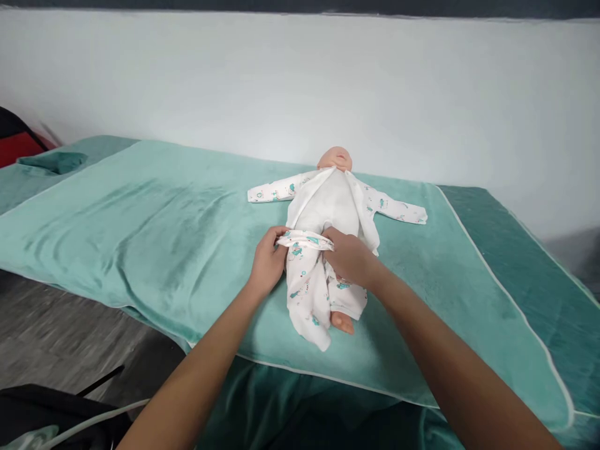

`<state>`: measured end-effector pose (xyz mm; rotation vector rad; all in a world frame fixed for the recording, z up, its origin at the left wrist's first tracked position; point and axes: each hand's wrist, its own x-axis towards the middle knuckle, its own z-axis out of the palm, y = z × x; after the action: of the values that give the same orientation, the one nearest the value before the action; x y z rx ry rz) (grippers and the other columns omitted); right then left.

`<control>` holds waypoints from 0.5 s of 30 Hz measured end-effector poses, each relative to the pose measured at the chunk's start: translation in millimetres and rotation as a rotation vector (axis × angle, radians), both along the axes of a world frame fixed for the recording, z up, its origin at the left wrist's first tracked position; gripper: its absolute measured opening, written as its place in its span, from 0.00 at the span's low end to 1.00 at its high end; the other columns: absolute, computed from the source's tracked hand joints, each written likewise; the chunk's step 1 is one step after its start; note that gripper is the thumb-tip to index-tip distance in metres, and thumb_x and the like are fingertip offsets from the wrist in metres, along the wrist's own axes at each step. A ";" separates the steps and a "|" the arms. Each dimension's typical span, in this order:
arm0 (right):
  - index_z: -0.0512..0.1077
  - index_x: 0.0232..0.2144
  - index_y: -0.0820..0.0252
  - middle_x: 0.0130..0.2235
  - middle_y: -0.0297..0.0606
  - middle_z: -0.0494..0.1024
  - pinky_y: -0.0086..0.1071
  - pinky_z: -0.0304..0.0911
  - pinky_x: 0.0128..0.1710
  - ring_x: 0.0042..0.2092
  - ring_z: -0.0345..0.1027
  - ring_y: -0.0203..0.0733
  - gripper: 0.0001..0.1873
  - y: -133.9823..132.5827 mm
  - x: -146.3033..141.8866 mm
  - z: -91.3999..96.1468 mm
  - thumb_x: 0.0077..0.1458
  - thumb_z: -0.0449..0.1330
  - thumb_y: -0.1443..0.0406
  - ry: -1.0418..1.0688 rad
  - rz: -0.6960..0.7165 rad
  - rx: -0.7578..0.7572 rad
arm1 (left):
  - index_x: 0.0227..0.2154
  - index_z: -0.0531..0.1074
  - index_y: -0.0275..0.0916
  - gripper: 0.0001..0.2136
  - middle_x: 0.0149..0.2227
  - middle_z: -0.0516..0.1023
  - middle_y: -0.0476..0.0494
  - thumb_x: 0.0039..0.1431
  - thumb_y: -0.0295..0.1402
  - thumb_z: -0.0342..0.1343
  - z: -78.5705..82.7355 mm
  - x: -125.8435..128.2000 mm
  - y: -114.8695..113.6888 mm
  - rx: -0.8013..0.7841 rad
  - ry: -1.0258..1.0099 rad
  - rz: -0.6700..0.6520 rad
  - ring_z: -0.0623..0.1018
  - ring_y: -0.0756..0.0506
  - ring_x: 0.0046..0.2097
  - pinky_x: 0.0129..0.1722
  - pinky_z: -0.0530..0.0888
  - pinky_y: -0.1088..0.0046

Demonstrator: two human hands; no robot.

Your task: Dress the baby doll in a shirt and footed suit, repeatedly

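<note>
A baby doll [335, 157] lies on its back on a green velvety sheet [140, 206], head toward the wall. Its white printed jacket [398, 209] hangs open at the front over a plain white torso, sleeves spread to both sides. My left hand [270, 261] pinches one side of the waistband of the white printed baby pants [307, 294]. At the middle of that waistband, my right hand [352, 255] grips the cloth with curled fingers. One bare foot [342, 322] sticks out of the right pant leg; the left leg's end hides any foot.
A white wall [300, 87] stands right behind the bed. Red and black items [21, 144] sit at the far left. A black bag [56, 412] with a pale cable [103, 415] is at the lower left, by the grey floor [60, 319].
</note>
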<state>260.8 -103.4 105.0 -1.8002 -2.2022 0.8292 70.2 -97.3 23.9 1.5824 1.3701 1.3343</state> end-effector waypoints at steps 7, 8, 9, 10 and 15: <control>0.64 0.42 0.54 0.21 0.29 0.69 0.31 0.61 0.26 0.22 0.69 0.40 0.11 5.8 -3.4 -5.5 0.59 0.48 0.69 0.105 -0.107 -0.020 | 0.45 0.69 0.40 0.08 0.48 0.75 0.40 0.66 0.32 0.48 2.5 12.6 31.1 0.091 0.379 0.125 0.74 0.42 0.48 0.47 0.70 0.66; 0.64 0.43 0.54 0.24 0.30 0.72 0.31 0.61 0.26 0.22 0.69 0.40 0.10 5.7 -1.9 -5.9 0.60 0.48 0.67 0.127 -0.112 -0.050 | 0.45 0.68 0.40 0.08 0.46 0.74 0.40 0.66 0.33 0.49 0.9 11.7 26.1 0.078 0.360 0.173 0.74 0.43 0.46 0.45 0.70 0.66; 0.65 0.44 0.54 0.27 0.31 0.75 0.31 0.62 0.26 0.23 0.69 0.39 0.09 5.6 0.4 -6.1 0.61 0.50 0.65 0.148 -0.110 -0.080 | 0.44 0.67 0.40 0.07 0.44 0.74 0.42 0.65 0.34 0.51 -0.7 9.8 18.8 0.057 0.325 0.221 0.74 0.43 0.44 0.44 0.69 0.67; 0.65 0.45 0.54 0.31 0.33 0.77 0.31 0.63 0.27 0.25 0.71 0.39 0.10 5.3 3.4 -5.9 0.61 0.52 0.61 0.169 -0.097 -0.103 | 0.43 0.67 0.40 0.07 0.41 0.74 0.43 0.65 0.36 0.52 -2.1 7.3 9.6 0.030 0.286 0.257 0.74 0.44 0.41 0.42 0.69 0.68; 0.69 0.50 0.56 0.50 0.38 0.79 0.33 0.67 0.42 0.48 0.74 0.48 0.27 3.8 16.7 -0.2 0.51 0.68 0.53 0.262 0.210 -0.125 | 0.30 0.65 0.41 0.15 0.31 0.72 0.47 0.69 0.45 0.46 -4.8 -6.9 -42.4 -0.045 0.378 0.040 0.70 0.44 0.36 0.40 0.64 0.66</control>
<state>277.6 -99.6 104.8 -1.4259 -2.2325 1.1948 63.3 -139.6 19.1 1.8499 1.6475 1.0516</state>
